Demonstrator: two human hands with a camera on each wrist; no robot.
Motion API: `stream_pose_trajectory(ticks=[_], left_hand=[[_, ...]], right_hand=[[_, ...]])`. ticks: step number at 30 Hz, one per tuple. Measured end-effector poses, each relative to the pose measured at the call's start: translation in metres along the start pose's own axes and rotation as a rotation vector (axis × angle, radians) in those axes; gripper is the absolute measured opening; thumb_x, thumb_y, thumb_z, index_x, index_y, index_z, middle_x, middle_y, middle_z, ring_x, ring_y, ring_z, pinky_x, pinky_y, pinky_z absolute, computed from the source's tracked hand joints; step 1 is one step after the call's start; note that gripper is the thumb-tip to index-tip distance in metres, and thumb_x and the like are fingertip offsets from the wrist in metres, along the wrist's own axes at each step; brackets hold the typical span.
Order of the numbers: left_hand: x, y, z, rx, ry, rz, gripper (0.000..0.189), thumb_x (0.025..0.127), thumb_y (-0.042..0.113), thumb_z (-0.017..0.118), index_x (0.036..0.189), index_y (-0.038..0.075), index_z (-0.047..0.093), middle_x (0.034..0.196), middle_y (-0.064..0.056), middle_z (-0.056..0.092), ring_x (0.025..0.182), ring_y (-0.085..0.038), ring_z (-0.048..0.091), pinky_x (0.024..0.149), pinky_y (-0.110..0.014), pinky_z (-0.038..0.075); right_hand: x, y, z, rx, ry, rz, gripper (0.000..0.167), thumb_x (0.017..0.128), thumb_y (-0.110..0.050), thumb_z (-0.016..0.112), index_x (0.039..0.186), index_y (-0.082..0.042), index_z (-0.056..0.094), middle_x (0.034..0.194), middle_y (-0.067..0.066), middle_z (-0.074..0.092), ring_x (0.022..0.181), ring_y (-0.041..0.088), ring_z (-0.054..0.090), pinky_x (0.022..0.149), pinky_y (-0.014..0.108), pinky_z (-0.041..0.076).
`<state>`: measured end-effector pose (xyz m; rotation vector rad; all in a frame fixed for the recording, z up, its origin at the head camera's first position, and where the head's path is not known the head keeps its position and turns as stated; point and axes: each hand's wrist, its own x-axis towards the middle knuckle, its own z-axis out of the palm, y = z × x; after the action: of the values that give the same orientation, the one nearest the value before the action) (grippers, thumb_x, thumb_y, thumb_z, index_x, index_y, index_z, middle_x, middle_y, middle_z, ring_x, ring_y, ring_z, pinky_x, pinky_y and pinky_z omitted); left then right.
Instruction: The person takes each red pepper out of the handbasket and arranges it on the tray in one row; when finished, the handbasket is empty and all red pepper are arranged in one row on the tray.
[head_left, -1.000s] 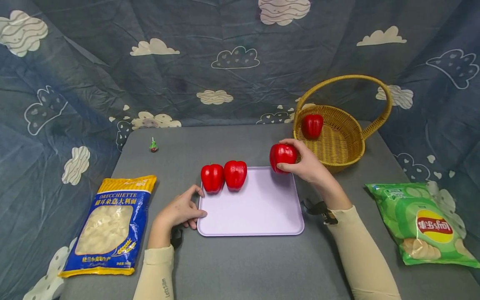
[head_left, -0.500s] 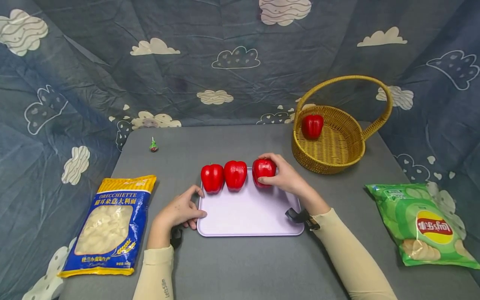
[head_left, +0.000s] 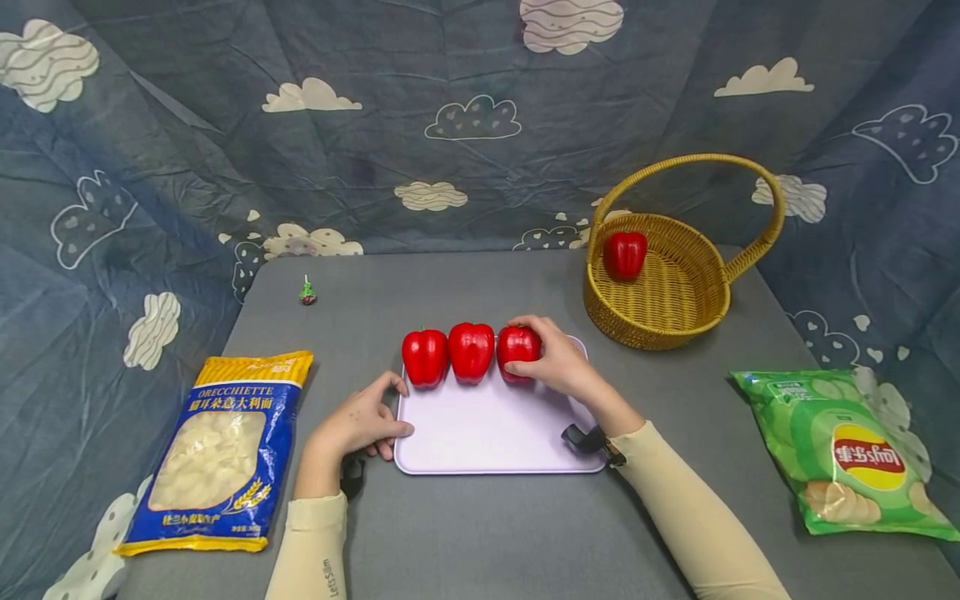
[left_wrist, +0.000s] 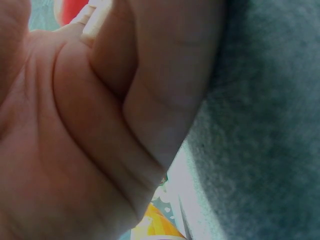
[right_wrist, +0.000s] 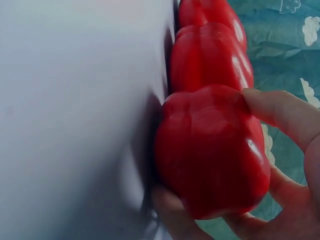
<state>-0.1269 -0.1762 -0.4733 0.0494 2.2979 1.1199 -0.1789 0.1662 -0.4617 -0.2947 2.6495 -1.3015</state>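
Observation:
My right hand (head_left: 561,360) grips a red bell pepper (head_left: 516,348) at the back of a pale purple tray (head_left: 480,437). In the right wrist view its thumb and fingers curve around the pepper (right_wrist: 210,155). Two more red bell peppers, a left one (head_left: 424,358) and a middle one (head_left: 471,353), stand in line with it along the tray's back edge. At the tray's left rim, my left hand (head_left: 358,421) holds the edge with thumb and index finger. Its lower fingers are curled in the left wrist view, where the palm (left_wrist: 65,130) hides most of the tray.
A wicker basket (head_left: 637,330) with a tall handle stands at the back right, one red bell pepper (head_left: 625,256) inside. An orecchiette bag (head_left: 217,454) lies left, a green chip bag (head_left: 847,454) right. A small green object (head_left: 307,292) sits at the back left.
My right hand has carried its bell pepper from near the basket leftward and down to the tray's back edge, beside the other two. The left hand stays at the rim.

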Motion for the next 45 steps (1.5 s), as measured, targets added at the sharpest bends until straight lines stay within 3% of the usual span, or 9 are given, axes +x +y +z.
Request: stream_pose_trajectory(ticks=[24, 31, 37, 45], left_hand=[[0.002, -0.002, 0.000, -0.008, -0.009, 0.012, 0.051, 0.093, 0.021, 0.082, 0.130, 0.021, 0.048, 0.072, -0.009, 0.071, 0.053, -0.020, 0.069, 0.052, -0.029, 0.054], [0.003, -0.003, 0.001, -0.008, -0.004, 0.002, 0.049, 0.093, 0.021, 0.082, 0.130, 0.022, 0.049, 0.072, -0.009, 0.071, 0.053, -0.021, 0.069, 0.053, -0.030, 0.054], [0.003, -0.002, 0.001, -0.012, -0.003, 0.007, 0.050, 0.093, 0.022, 0.082, 0.130, 0.022, 0.049, 0.072, -0.009, 0.071, 0.053, -0.021, 0.068, 0.053, -0.030, 0.054], [0.003, -0.003, 0.001, -0.016, -0.001, 0.000, 0.049, 0.093, 0.021, 0.081, 0.130, 0.022, 0.049, 0.072, -0.009, 0.070, 0.053, -0.022, 0.068, 0.053, -0.030, 0.054]], right_hand=[[0.002, 0.003, 0.005, -0.025, -0.015, -0.044, 0.080, 0.086, -0.027, 0.088, 0.156, -0.019, 0.050, 0.159, 0.019, 0.047, 0.140, 0.044, 0.055, 0.114, 0.065, 0.047], [-0.002, -0.001, -0.009, -0.033, -0.021, -0.022, 0.081, 0.088, -0.030, 0.086, 0.158, -0.023, 0.046, 0.160, 0.019, 0.044, 0.140, 0.044, 0.054, 0.110, 0.067, 0.049], [-0.011, -0.012, -0.039, 0.074, 0.064, -0.067, 0.080, 0.091, -0.025, 0.085, 0.159, -0.022, 0.044, 0.159, 0.016, 0.047, 0.141, 0.044, 0.054, 0.112, 0.063, 0.049], [-0.019, -0.011, -0.086, 0.193, 0.291, -0.104, 0.073, 0.095, -0.022, 0.080, 0.158, -0.022, 0.043, 0.154, 0.012, 0.053, 0.141, 0.035, 0.054, 0.120, 0.060, 0.042]])
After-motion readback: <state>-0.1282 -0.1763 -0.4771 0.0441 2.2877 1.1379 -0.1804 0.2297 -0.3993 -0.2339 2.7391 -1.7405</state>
